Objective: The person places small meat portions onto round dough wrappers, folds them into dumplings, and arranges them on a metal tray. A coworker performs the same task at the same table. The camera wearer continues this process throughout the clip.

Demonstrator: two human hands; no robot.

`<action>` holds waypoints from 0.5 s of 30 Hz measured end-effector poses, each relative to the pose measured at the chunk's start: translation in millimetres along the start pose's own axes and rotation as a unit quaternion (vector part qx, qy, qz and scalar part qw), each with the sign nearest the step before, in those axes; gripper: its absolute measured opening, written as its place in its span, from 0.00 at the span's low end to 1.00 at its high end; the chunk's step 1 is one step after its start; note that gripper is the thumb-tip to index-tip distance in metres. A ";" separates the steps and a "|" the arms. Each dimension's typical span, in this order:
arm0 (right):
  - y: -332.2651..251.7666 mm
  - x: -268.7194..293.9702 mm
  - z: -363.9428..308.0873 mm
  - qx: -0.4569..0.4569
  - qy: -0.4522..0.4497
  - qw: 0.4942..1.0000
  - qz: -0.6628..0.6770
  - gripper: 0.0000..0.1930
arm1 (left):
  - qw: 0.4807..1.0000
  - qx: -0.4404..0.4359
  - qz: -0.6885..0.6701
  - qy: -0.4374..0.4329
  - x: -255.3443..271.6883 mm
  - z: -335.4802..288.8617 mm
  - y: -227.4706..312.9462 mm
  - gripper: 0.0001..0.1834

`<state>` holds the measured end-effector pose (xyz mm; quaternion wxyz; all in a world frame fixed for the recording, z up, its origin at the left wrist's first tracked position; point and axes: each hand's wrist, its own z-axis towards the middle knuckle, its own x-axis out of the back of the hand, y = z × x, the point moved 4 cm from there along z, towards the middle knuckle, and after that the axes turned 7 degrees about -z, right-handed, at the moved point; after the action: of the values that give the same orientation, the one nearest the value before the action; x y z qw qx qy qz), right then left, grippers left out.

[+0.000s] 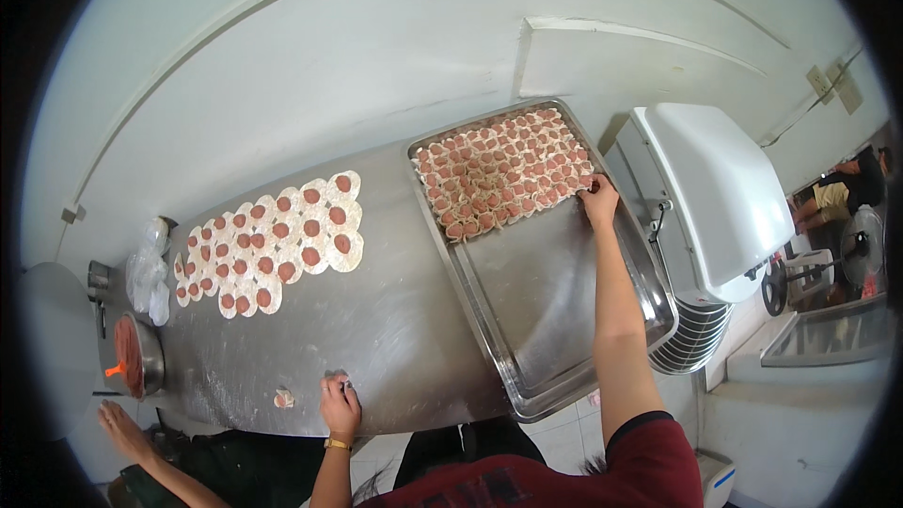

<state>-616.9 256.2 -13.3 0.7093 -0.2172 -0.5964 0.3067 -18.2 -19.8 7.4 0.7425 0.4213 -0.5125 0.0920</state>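
My right hand reaches over the metal tray, its fingers pinched on a dumpling at the right end of the front row. Rows of open-topped dumplings with pinkish meat filling cover the tray's far half. On the steel table's near edge rests my left hand, with a gold watch at the wrist. Its fingers are curled in, and whatever they may hold is hidden. Just left of it lies a single folded dumpling. Overlapping round wrappers, each with a dab of meat, are spread farther back.
A co-worker's hand is at the table's left end, beside a metal bowl of meat filling with an orange-handled tool. Plastic bags lie behind the bowl. Close to the tray's right stands a white-lidded machine. A wall runs along the back.
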 end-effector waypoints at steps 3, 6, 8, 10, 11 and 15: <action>3.7 -1.8 -1.7 0.030 0.021 0.999 0.016 0.17 | 1.000 -0.008 -0.003 -0.007 -0.2 1.5 -0.2 0.10; 8.7 -4.5 1.5 0.031 0.018 0.999 0.001 0.17 | 1.000 -0.020 -0.011 -0.004 -2.0 2.8 -0.7 0.11; 10.0 -3.9 4.9 0.046 0.008 0.999 -0.013 0.22 | 1.000 -0.016 -0.016 -0.001 -2.1 8.2 -2.9 0.11; 15.5 1.8 -1.3 0.012 0.053 0.998 0.015 0.21 | 1.000 0.001 -0.029 -0.005 -1.0 9.7 -3.2 0.10; 19.1 5.2 -7.5 -0.020 0.067 0.997 0.036 0.21 | 0.999 0.008 -0.037 -0.004 -0.8 12.0 -2.8 0.10; 17.2 26.6 -72.6 0.050 0.085 0.994 0.044 0.20 | 0.996 0.027 -0.061 0.057 -0.7 45.0 -13.0 0.08</action>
<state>-546.2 291.2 -20.1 0.7531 -0.2322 -0.5080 0.3477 -41.9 -60.1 5.3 0.7636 0.4655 -0.4396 0.0839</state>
